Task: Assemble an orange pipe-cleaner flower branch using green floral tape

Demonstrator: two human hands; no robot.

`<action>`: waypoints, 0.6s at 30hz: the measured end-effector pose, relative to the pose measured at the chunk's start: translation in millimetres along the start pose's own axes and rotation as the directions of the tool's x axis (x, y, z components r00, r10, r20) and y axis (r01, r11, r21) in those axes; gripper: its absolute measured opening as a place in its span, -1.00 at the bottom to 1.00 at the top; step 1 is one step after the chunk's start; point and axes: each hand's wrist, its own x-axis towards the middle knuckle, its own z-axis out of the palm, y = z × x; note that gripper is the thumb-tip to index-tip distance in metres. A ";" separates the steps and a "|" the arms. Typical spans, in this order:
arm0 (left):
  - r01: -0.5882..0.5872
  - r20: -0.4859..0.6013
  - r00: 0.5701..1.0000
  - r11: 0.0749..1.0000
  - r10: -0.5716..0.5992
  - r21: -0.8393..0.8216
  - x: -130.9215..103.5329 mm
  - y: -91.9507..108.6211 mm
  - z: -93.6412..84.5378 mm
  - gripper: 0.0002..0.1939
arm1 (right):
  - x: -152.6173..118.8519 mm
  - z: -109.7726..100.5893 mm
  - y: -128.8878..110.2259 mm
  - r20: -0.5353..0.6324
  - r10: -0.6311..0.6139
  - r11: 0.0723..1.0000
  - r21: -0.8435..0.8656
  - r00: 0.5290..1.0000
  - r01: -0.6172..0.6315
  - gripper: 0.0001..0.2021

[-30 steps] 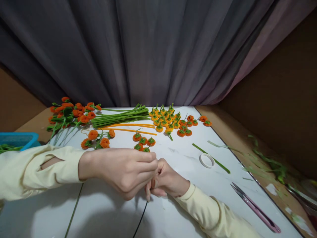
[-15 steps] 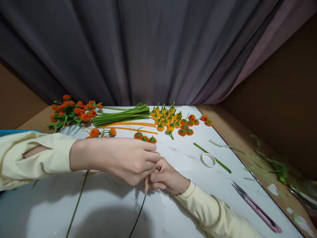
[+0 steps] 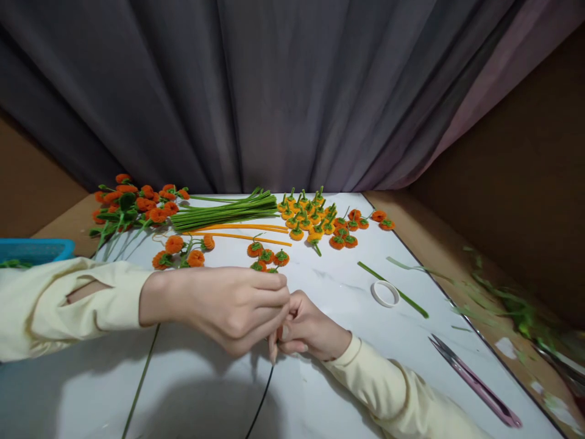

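My left hand and my right hand meet above the middle of the white table. The fingers of my right hand are closed on a thin dark stem, which curves down towards the near edge. My left hand is closed against the right one, its fingertips pinched together; whatever lies between them is hidden. Just beyond my left hand lie several small orange pompom flowers with green bases. Another long green stem runs from under my left forearm to the front edge.
Along the back lie orange flowers with leaves, green pipe cleaners, orange pipe cleaners and yellow flower heads. To the right are a white tape ring and pink-handled snips. A blue basket stands left.
My left hand has shifted slightly left and nearer to me, uncovering more orange flowers behind it. The dark stem's lower end has swung a little right. My right hand stays nearly still.
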 end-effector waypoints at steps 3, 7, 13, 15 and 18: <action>0.086 -0.040 0.995 0.996 -0.087 -0.007 -4.8 6.0 3.9 -0.78 | 0.5 1.2 1.2 -0.038 -0.007 1.000 0.004 0.999 0.008 -0.65; 0.129 -0.047 0.991 0.988 -0.125 0.091 -9.1 13.6 9.0 -0.71 | 1.1 0.8 2.7 -0.052 -0.014 1.000 0.005 0.999 0.014 -0.63; 0.134 -0.095 0.988 0.982 -0.121 0.134 -9.8 17.3 13.2 -0.67 | 1.2 0.9 3.1 -0.082 -0.033 0.999 -0.025 0.996 0.031 -0.63; 0.117 -0.048 0.993 0.984 -0.111 0.133 -9.4 16.0 12.6 -0.67 | 2.3 0.5 4.1 -0.084 -0.040 0.999 -0.028 0.996 0.037 -0.65; 0.038 0.122 0.991 0.992 -0.053 0.123 -7.2 12.3 7.9 -0.69 | 4.2 -1.3 6.7 -0.078 -0.037 0.999 -0.031 0.996 0.035 -0.67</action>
